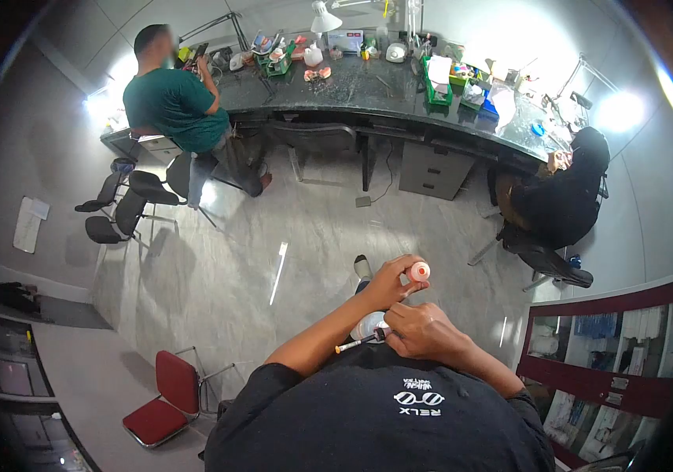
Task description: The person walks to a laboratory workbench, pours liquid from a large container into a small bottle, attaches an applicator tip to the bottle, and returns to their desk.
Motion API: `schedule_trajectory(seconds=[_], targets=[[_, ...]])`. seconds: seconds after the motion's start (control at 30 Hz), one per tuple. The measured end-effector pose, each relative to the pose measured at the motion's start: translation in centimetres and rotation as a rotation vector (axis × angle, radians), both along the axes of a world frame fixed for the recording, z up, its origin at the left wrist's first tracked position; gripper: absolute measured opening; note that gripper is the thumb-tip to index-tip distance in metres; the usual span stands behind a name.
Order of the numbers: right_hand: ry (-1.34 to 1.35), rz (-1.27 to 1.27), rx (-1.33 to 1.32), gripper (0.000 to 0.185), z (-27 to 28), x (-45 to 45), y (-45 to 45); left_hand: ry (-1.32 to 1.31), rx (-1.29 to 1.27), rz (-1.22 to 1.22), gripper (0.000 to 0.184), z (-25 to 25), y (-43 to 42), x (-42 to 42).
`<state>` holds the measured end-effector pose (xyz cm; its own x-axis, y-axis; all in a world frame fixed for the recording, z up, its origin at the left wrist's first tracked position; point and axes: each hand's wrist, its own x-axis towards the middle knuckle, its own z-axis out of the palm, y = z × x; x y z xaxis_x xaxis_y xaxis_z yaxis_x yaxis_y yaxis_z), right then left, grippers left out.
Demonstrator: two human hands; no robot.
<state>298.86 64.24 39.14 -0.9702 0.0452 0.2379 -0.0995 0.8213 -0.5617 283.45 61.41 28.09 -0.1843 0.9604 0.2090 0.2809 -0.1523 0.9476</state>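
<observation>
Over the floor in front of my chest, my left hand (394, 283) is closed around a small whitish bottle with an orange-red top (420, 272), its end facing up. Just below, my right hand (421, 330) is closed, its fingers near a translucent white container (368, 325) and a thin dark-and-white stick with an orange end (348, 346). The stick points out to the left. Part of the container is hidden behind my right fingers, so its shape is unclear. The two hands are close together.
A long black workbench (360, 90) with lamps and green bins (437, 82) runs along the far wall. Two people sit at it, one in a green shirt (175, 110), one in black (560, 200). A red chair (167, 401) stands left; a glass-fronted cabinet (525, 354) stands right.
</observation>
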Motion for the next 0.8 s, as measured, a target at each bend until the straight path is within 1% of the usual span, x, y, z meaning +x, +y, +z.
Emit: schedule_trajectory(seconds=[0.27, 0.57, 0.67, 0.8], targets=[[-0.051, -0.03, 0.0, 0.021, -1.0, 0.2, -0.2, 0.038, 0.026, -0.006, 0.043, -0.4, -0.1, 0.4], [-0.065, -0.052, 0.01, 0.025, -1.2, 0.2, -0.4, 0.028, -0.034, -0.002, 0.044, -0.2, -0.4, 0.2], [-0.053, -0.077, -0.012, 0.024, -1.4, 0.2, -0.6, 0.017, -0.048, -0.006, 0.045, 0.2, -0.6, 0.2], [-0.091, -0.166, -0.01, 0.027, -1.7, 0.2, -0.7, 0.024, -0.025, 0.008, 0.044, 0.2, -0.6, 0.1]])
